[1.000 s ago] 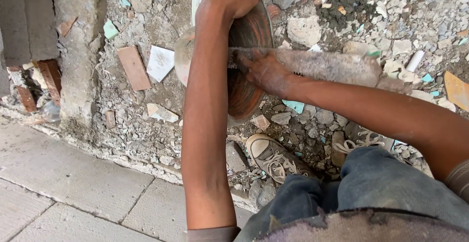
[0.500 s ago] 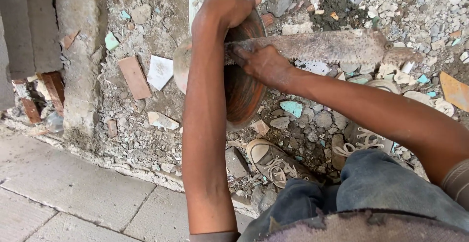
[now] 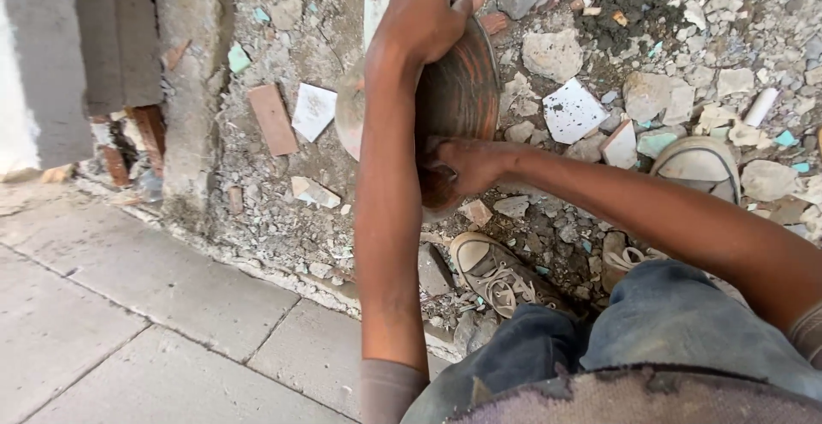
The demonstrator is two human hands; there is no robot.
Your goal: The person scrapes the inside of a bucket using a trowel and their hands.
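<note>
A round, rusty metal pan (image 3: 462, 90) stands tilted on its edge over the rubble, its hollow side facing right. My left hand (image 3: 424, 13) is closed over the pan's top rim. My right hand (image 3: 471, 163) grips the lower rim, fingers curled into the hollow. Both arms are stretched forward from my crouched body. The pan's lower left part is hidden behind my left forearm.
Broken rubble covers the ground: a white tile piece (image 3: 572, 109), another white tile (image 3: 313, 111), a reddish brick slab (image 3: 272, 118). My worn sneaker (image 3: 492, 270) stands on the debris, and another light shoe (image 3: 698, 163) shows at right. A concrete post (image 3: 184, 90) and paving slabs (image 3: 128, 321) lie left.
The long grey piece that stretched from my right hand is gone from view. My right hand has dropped to the pan's lower rim. The left hand stays on the top rim.
</note>
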